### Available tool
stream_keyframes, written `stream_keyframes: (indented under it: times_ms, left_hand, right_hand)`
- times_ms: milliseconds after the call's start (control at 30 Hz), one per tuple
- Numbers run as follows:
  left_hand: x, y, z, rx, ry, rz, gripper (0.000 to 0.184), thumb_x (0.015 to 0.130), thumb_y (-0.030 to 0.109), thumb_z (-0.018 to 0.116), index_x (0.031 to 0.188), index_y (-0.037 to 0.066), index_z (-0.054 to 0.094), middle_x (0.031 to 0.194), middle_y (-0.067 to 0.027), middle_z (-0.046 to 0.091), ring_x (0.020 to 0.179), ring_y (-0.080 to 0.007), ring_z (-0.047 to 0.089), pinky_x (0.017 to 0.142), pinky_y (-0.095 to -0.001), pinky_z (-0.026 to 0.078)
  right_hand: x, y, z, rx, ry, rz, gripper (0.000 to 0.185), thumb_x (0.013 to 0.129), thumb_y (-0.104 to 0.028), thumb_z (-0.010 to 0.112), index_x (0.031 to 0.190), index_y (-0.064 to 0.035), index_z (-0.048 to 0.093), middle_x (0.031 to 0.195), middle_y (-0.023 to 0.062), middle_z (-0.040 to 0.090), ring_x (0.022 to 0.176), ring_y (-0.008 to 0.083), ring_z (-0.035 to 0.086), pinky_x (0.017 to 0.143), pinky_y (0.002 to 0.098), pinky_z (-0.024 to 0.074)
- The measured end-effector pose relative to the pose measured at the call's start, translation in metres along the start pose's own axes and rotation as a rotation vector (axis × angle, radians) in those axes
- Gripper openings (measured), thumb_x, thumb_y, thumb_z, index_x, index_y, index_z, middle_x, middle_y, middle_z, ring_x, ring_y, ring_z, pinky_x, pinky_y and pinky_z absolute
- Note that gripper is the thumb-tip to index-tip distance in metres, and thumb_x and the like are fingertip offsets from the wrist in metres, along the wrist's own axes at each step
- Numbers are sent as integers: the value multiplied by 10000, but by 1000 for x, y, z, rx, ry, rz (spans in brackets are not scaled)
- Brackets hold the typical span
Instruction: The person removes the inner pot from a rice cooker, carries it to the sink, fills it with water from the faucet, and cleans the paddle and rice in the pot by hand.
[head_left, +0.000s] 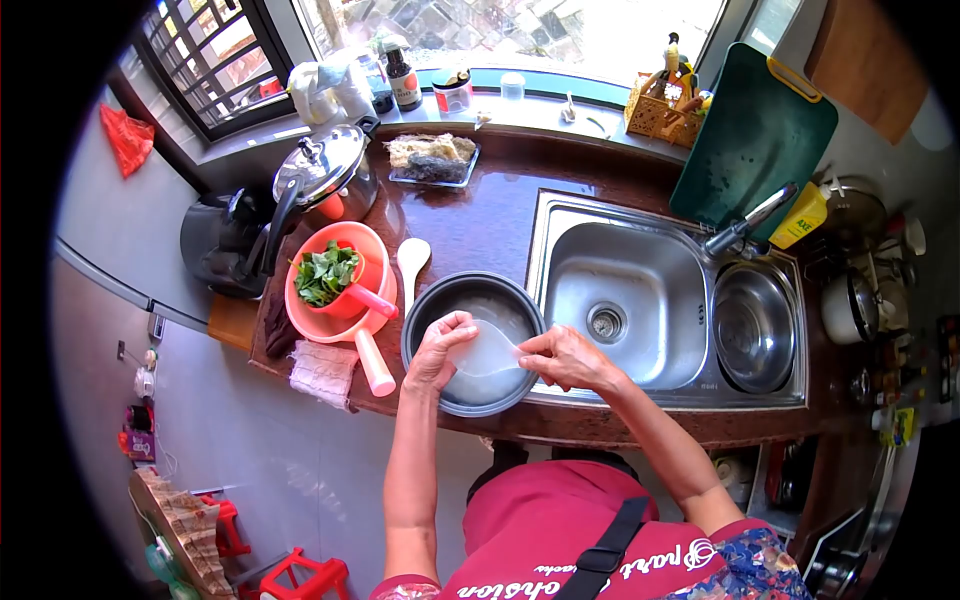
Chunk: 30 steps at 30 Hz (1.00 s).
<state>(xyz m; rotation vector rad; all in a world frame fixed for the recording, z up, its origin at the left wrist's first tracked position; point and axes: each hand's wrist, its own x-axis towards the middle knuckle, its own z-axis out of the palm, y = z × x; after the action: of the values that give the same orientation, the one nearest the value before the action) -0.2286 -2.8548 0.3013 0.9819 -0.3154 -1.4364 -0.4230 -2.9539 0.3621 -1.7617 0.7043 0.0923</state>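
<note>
A translucent white rice paddle (pixel 487 349) is held level over the dark-grey inner pot (pixel 413 328), which has cloudy whitish liquid in it. With fingers pinched, my right hand (pixel 568 358) grips the narrow end of the paddle. At its broad end, the curled fingers of my left hand (pixel 443 350) hold the edge over the pot's left side. Close behind the pot lies a white spoon (pixel 412 262). To the left, a pink basin (pixel 303 308) holds a pink long-handled scoop (pixel 372 272) and green leaves (pixel 326 274).
Right of the pot is a steel sink (pixel 630 260) with a faucet (pixel 750 220) and a metal bowl (pixel 755 325). A pressure cooker (pixel 328 170), a tray of dried food (pixel 432 160), a pink cloth (pixel 323 374) and a green cutting board (pixel 755 135) surround the work area.
</note>
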Motion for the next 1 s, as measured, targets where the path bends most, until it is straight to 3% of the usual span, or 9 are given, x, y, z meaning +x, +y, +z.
stream_keyframes:
  times_ms: [333,533,733,833,1000]
  left_hand:
    - [3,-6,-9,-23,-23,69,305,660,-46,666,672,123,412,641,31,465,572,-47,467,558,-169,408]
    - [3,-6,-11,-77,-115,-23,350,656,-73,647,648,139,368,622,46,442,545,-32,438,534,-168,393]
    - [1,3,12,-58,107,-61,316,664,-86,613,678,130,384,629,39,422,567,-54,453,541,-170,403]
    - [5,-2,-3,-134,-50,-36,307,652,-71,629,671,129,397,628,38,447,553,-54,458,530,-167,393]
    - [8,-6,-13,-169,-82,-79,307,655,-80,607,652,132,384,611,39,430,541,-53,446,512,-162,376]
  right_hand:
    - [4,10,13,-14,26,-86,225,838,-206,556,1010,-103,657,500,5,481,426,42,441,369,209,354]
    - [2,9,15,-17,12,-94,226,835,-197,557,1017,-105,655,494,-2,466,406,45,416,366,212,343]
    - [2,11,15,76,19,-32,232,841,-185,547,1033,-104,649,499,-8,461,408,46,404,367,209,339]
    - [3,10,16,86,-4,-25,232,842,-192,549,1036,-112,649,504,-6,464,418,45,414,370,208,344]
    - [8,16,21,51,-15,-52,236,842,-207,555,1042,-122,646,501,-6,457,426,50,427,374,220,350]
